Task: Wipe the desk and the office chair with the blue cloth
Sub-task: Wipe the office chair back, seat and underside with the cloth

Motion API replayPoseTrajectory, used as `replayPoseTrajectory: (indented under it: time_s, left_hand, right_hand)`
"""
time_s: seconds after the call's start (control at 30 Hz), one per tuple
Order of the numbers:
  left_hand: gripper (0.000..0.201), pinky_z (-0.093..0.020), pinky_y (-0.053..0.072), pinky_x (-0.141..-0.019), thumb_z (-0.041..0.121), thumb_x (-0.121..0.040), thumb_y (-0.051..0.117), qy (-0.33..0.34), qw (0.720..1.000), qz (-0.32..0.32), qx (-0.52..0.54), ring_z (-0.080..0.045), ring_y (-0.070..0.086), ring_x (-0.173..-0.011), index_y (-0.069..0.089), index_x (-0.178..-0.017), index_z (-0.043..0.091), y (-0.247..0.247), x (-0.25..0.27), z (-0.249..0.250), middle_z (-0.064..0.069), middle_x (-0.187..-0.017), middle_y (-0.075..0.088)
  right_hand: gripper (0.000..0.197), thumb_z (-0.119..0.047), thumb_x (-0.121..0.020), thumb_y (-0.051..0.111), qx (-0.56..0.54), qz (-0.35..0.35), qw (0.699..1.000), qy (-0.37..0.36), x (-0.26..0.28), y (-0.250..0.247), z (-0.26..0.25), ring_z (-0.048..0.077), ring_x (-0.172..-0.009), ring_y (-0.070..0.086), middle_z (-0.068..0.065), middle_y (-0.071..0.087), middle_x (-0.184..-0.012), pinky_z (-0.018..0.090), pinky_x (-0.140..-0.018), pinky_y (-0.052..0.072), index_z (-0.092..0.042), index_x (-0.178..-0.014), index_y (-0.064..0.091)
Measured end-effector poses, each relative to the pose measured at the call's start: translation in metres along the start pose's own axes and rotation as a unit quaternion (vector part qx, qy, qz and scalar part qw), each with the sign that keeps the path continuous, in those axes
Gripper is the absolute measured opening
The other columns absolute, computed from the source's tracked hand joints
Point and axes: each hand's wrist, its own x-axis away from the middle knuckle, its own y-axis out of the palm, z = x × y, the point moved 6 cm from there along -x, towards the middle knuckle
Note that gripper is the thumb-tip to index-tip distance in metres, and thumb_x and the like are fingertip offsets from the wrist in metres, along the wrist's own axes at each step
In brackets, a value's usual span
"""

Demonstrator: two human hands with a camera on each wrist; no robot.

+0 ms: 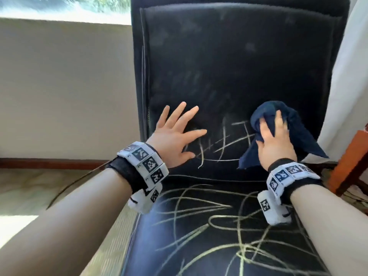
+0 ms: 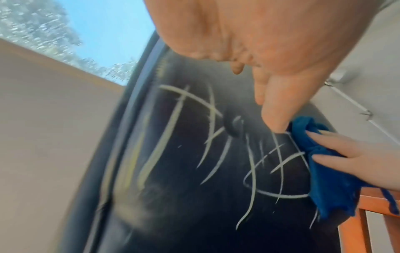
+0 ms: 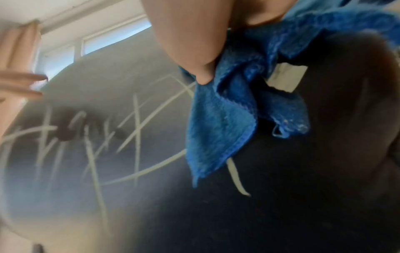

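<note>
Blue cloth (image 1: 278,124): bunched in your right hand (image 1: 275,144), fingers curled round it, pressed on the office chair (image 1: 229,62) backrest's lower right.
Left hand (image 1: 175,136): fingers spread, holding nothing — near the backrest's left.
Risk: loose corner dangling — it may smear chalk marks (image 1: 225,140).

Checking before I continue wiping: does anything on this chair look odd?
Yes: pale scribbled lines cross the black office chair's lower backrest and seat, like chalk marks. The upper backrest looks only faintly smudged.
</note>
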Motion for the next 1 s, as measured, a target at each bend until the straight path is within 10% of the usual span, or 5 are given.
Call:
replayPoseTrajectory:
  time_s: [0.23,0.53,0.63,0.77,1.0]
  left_hand:
    - [0.079,-0.038,-0.021,-0.111,0.043,-0.091,0.050,-0.099,0.990,-0.092,0.051,-0.015,-0.041,-0.128,-0.003,-0.149,0.033,0.051,0.064,-0.038,0.005,-0.145,-0.039]
    - [0.073,-0.026,-0.018,-0.109,0.030,-0.096,0.044,-0.051,0.988,-0.122,0.080,-0.015,-0.022,-0.141,-0.004,-0.150,0.017,0.088,0.091,-0.052,0.009,-0.145,-0.031]
    - [0.072,-0.028,-0.020,-0.107,0.032,-0.097,0.043,-0.045,0.988,-0.126,0.079,-0.017,-0.023,-0.141,-0.002,-0.150,0.017,0.097,0.093,-0.055,0.001,-0.155,-0.021]
    - [0.071,-0.030,-0.020,-0.108,0.032,-0.097,0.043,-0.020,0.991,-0.108,0.076,-0.018,-0.023,-0.141,0.000,-0.150,0.015,0.106,0.095,-0.058,0.002,-0.155,-0.022]
    - [0.071,-0.032,-0.014,-0.113,0.033,-0.097,0.041,-0.048,0.988,-0.083,0.122,-0.017,-0.020,-0.142,-0.004,-0.150,0.016,0.122,0.104,-0.076,0.004,-0.154,-0.024]
  right_hand:
    - [0.058,-0.005,-0.088,0.060,-0.056,0.072,0.985,-0.148,0.023,-0.010,-0.075,0.042,-0.136,0.027,0.021,0.017,-0.153,0.051,-0.093,0.044,-0.012,-0.141,0.039]
    - [0.054,-0.018,-0.092,0.050,-0.008,0.068,0.929,-0.363,-0.008,-0.010,-0.245,0.044,-0.138,0.019,0.020,0.016,-0.153,0.055,-0.107,0.026,-0.017,-0.143,0.035]
    - [0.056,-0.021,-0.094,0.049,0.029,0.034,0.945,-0.324,-0.009,0.012,-0.254,0.038,-0.142,0.008,0.013,0.005,-0.156,0.050,-0.112,0.016,-0.025,-0.146,0.029]
    - [0.057,-0.012,-0.081,0.064,0.068,0.086,0.919,-0.380,0.008,0.023,-0.242,0.045,-0.132,0.031,0.019,0.029,-0.148,0.055,-0.093,0.041,-0.019,-0.135,0.047]
    - [0.081,-0.013,-0.056,0.083,0.157,0.039,0.874,-0.458,0.029,0.044,-0.225,0.037,-0.131,0.023,0.010,0.023,-0.147,0.056,-0.080,0.048,-0.022,-0.130,0.052]
